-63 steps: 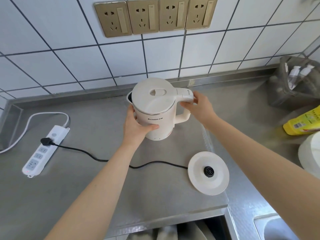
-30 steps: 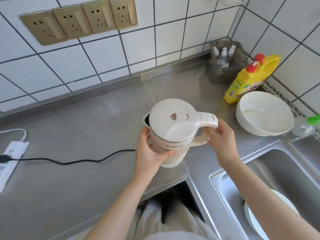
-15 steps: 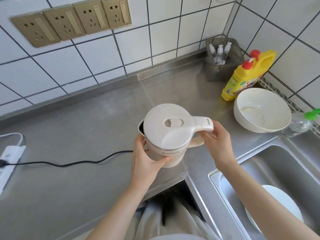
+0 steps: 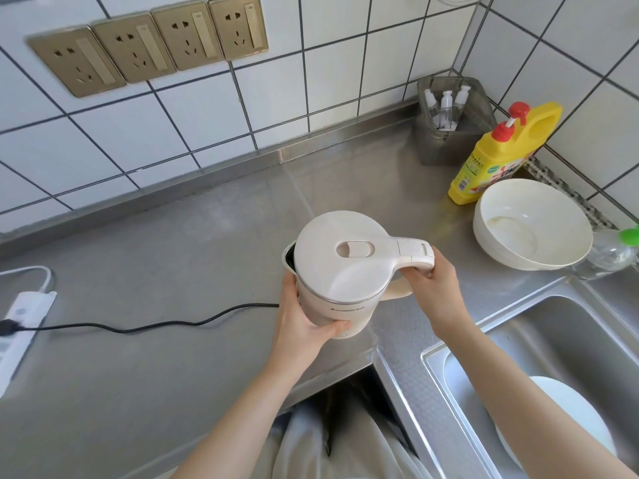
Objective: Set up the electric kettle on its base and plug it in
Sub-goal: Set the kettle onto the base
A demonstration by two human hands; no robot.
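A cream electric kettle [image 4: 340, 267] with its lid down is near the steel counter's front edge, close to the sink. My left hand [image 4: 301, 323] grips its body from the left. My right hand [image 4: 434, 288] grips the handle on the right. The round base is hidden under the kettle. Its black cord [image 4: 155, 326] runs left along the counter to a black plug [image 4: 8, 328] sitting in a white power strip [image 4: 24, 323] at the left edge. I cannot tell whether the kettle rests on the base or hangs just above it.
Several gold wall sockets [image 4: 152, 46] line the tiled wall. At the right stand a yellow detergent bottle [image 4: 498, 157], a white bowl [image 4: 532, 223], a clear container of small bottles [image 4: 449, 115] and a green-capped bottle [image 4: 619, 247]. A sink [image 4: 553, 375] holding a white plate [image 4: 560, 423] lies lower right.
Both hands carried the kettle from the counter's middle to the right, over where the base lay; the base is now hidden. My view swung right toward the sink.
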